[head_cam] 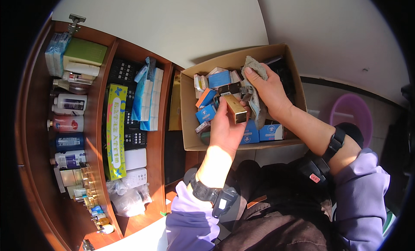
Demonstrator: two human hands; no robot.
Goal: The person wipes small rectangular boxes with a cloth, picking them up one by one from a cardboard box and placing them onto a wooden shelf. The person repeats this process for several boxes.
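My left hand (228,129) holds a small gold box (234,107) between thumb and fingers, its dark-framed end towards me. To its right, my right hand (270,92) grips a folded grey-green cloth (255,69), part of which hangs down. Both hands are over an open cardboard box (191,134). Inside that box lie several small cartons, among them a blue carton (219,79), an orange and blue carton (205,98) and a blue and white carton (271,132). My right hand and the cloth hide part of the contents.
On the left stands a wooden cabinet (112,56) holding bottles, blue tissue packs (142,98), a long green box (116,131) and a clear plastic bag (129,199). A pale cabinet door (168,27) extends behind the cardboard box. A purple plastic basin (334,113) is on the floor at right.
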